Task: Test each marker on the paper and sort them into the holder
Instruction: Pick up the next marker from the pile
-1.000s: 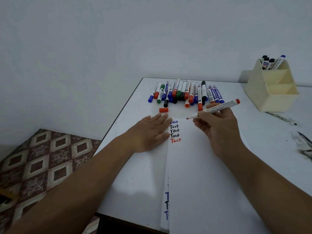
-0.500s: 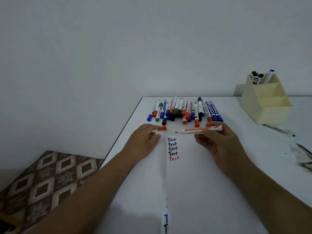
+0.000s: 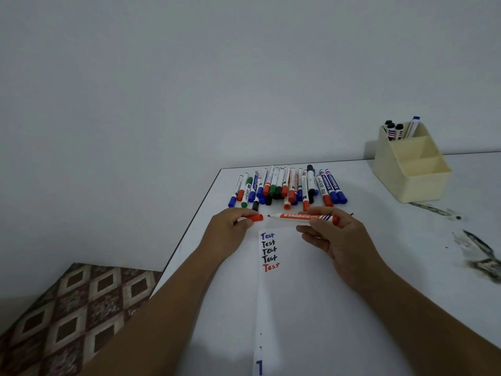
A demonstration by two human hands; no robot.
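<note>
My right hand [image 3: 336,240] holds an uncapped red whiteboard marker [image 3: 298,216] level, its tip pointing left. My left hand [image 3: 230,234] pinches the red cap [image 3: 255,217] just left of that tip, a small gap between them. Both hover over the top of the white paper [image 3: 298,294], where the word "Test" is written several times in blue, black and red. A row of several capped markers [image 3: 284,188] lies on the table behind my hands. The cream holder [image 3: 412,169] stands at the back right with several markers in its rear compartment.
The white table [image 3: 379,226] ends at its left edge close to my left arm, with patterned floor [image 3: 76,308] below. Dark ink smears [image 3: 479,256] mark the tabletop at the right. A plain wall rises behind the table.
My left hand left the paper, picked up the red cap from the table and brought it to the marker tip. My right hand turned the marker level. The camera tilted up.
</note>
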